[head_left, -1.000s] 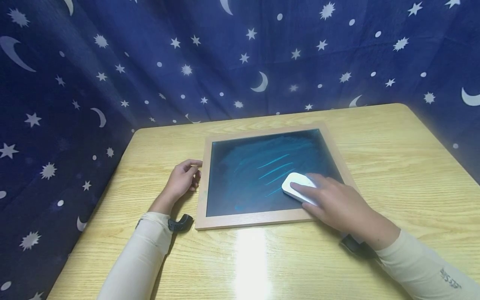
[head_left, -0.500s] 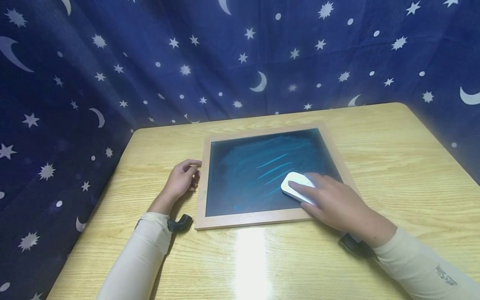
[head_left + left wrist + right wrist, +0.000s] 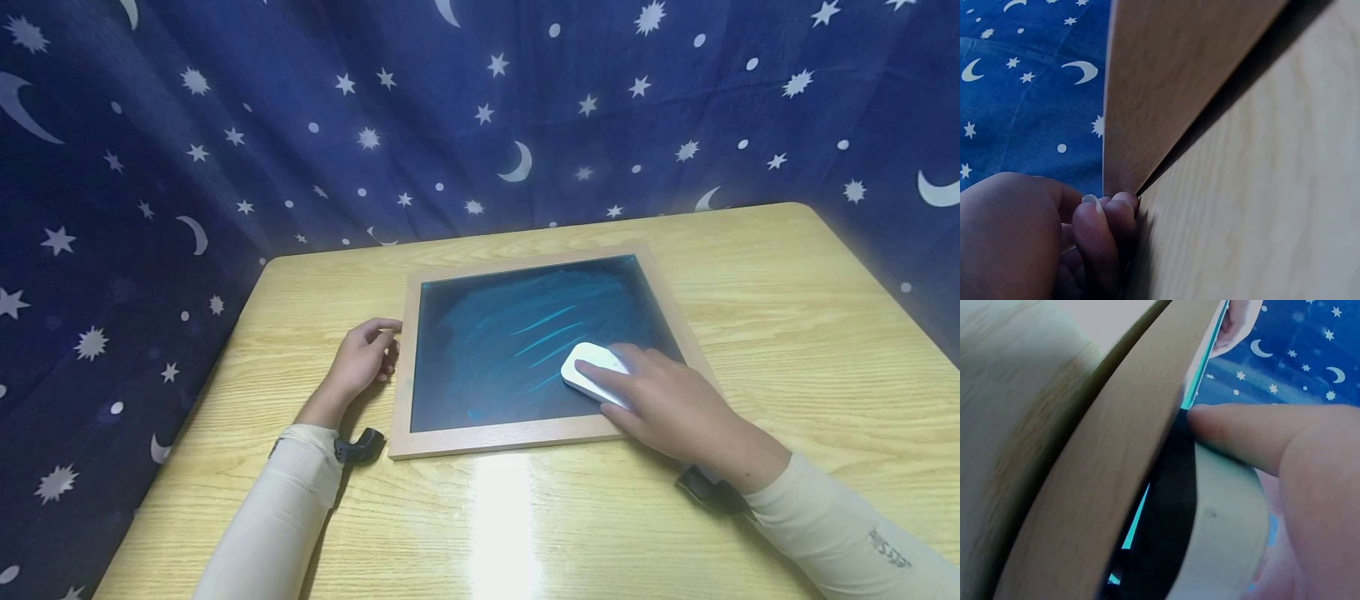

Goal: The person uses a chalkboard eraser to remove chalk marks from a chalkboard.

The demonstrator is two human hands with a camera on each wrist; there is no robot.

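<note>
A blackboard (image 3: 465, 350) in a pale wooden frame lies on the table, with several blue chalk-like strokes and a hazy smear on its dark surface. My right hand (image 3: 667, 400) grips a white board eraser (image 3: 592, 353) at the board's lower right. The right wrist view shows the eraser's dark underside (image 3: 1172, 500) against the board beside the frame, the thumb along its edge. At the board's left side rests my left hand (image 3: 360, 358), fingers loosely bent. In the left wrist view its fingertips (image 3: 1124, 206) touch the side of the wooden frame (image 3: 1166, 81).
The pale wood-grain table (image 3: 795, 333) extends around the board, with a bright reflection near its front. A dark blue curtain (image 3: 420, 108) printed with stars and moons hangs behind and to the left. Black wrist devices (image 3: 362, 447) are worn on both arms.
</note>
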